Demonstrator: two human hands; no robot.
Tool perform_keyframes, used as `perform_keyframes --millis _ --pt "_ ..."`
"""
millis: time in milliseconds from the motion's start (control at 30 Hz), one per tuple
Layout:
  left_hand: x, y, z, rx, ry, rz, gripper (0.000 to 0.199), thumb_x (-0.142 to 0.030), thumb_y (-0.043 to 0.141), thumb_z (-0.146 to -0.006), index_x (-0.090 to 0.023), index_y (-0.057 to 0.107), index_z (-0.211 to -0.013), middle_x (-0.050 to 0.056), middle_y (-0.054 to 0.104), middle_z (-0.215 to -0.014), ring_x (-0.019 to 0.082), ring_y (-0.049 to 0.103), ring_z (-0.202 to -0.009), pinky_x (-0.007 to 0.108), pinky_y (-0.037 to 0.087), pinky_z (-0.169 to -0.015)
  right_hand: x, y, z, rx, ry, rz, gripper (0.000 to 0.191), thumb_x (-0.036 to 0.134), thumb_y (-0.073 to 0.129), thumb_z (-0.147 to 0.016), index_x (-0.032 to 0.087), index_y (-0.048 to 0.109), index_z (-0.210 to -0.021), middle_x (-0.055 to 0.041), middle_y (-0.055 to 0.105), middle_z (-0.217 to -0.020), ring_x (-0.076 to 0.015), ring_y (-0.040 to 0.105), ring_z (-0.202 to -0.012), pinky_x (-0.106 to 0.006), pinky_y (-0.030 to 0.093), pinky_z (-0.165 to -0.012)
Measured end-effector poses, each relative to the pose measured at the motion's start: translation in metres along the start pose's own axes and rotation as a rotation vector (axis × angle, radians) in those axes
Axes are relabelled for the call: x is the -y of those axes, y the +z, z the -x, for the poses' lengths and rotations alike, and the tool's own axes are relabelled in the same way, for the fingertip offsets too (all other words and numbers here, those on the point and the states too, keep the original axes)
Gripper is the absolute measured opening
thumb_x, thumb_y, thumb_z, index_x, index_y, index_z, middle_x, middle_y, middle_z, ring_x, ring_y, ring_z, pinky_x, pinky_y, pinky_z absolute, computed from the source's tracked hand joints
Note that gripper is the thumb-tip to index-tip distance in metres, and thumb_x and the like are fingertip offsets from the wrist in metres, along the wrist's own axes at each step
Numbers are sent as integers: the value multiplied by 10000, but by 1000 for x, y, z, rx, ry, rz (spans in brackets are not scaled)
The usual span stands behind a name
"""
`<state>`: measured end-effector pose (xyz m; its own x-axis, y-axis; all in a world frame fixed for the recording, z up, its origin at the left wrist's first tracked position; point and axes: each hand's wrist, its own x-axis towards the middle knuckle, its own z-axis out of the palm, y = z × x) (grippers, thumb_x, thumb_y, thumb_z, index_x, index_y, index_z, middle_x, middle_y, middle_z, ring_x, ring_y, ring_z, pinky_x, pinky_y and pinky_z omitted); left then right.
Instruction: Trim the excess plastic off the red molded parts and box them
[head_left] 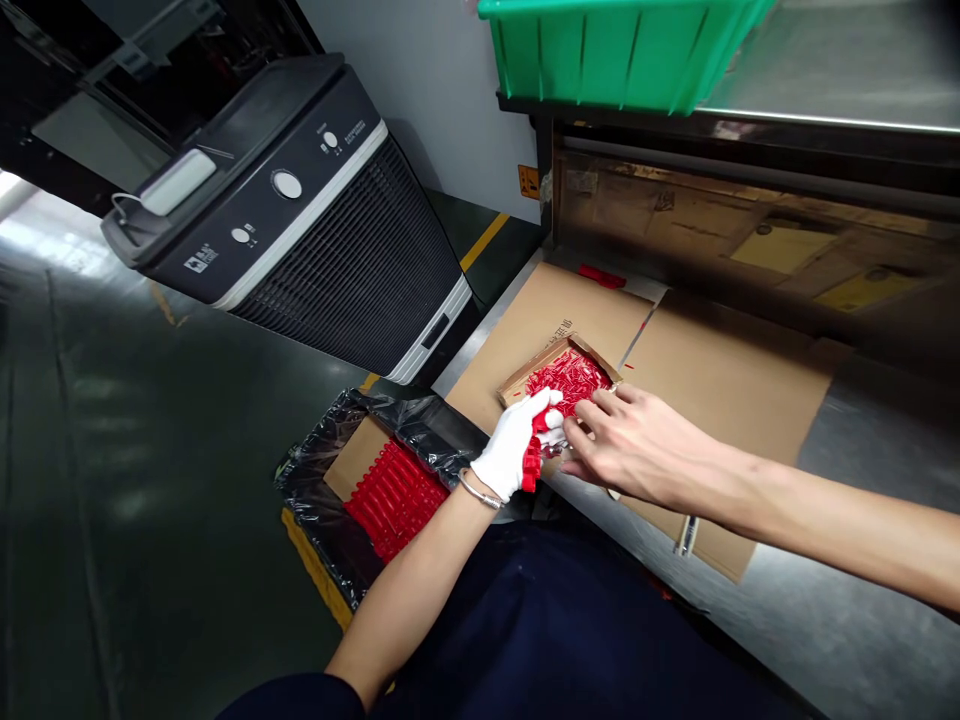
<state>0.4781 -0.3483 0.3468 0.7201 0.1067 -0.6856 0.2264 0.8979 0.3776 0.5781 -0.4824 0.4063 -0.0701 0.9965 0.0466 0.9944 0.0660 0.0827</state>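
Note:
My left hand [517, 445], in a white glove with a bracelet at the wrist, is closed around a red plastic part [532, 465] whose ends show past the fingers. Bare, with bent fingers, my right hand [619, 440] is close against the left one at the part. Its fingertips are partly hidden, and whether they pinch anything I cannot make out. Just beyond both hands lies a small open cardboard box [559, 350] holding many small red pieces [574, 378]. Under it, flattened cardboard [712, 390] covers part of the metal bench [870, 500].
Left of my lap stands a bin lined with black plastic [300, 475], with rows of red parts [397, 495]. A knife-like tool [686, 535] lies near the bench's front edge. A green crate [622, 55] sits on the shelf above. An air cooler [330, 240] stands to the left.

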Motion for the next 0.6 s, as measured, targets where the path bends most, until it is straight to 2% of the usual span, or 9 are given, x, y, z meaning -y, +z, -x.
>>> perform_keyframes --millis 100,367,500,600 --pt "1 3 0 25 53 6 213 -294 715 -824 -146 562 -835 -55 459 -573 54 428 -447 163 328 -428 4 -4 0 1 33 6 412 498 463 -974 132 643 -914 -93 611 -826 -241 584 -742 -360 275 -664" --pt "-3 13 12 101 -8 128 150 -273 605 -911 -150 550 -846 -54 453 -554 64 436 -427 163 336 -406 3 -10 3 51 111 -101 397 441 368 -1010 157 613 -879 -86 614 -838 -216 568 -732 -363 262 -682" --pt "0 11 10 63 0 131 131 -263 583 -926 -143 570 -874 -32 507 -594 80 509 -483 168 396 -449 2 -9 4 69 98 -147 379 424 364 -1008 161 600 -872 -93 624 -854 -212 569 -744 -364 272 -694" --pt "0 6 6 101 -33 140 141 -270 591 -923 -148 563 -857 -30 504 -602 87 526 -504 175 405 -461 2 -6 5 81 97 -203 390 418 331 -1016 161 579 -859 -85 620 -820 -196 571 -723 -352 287 -680"
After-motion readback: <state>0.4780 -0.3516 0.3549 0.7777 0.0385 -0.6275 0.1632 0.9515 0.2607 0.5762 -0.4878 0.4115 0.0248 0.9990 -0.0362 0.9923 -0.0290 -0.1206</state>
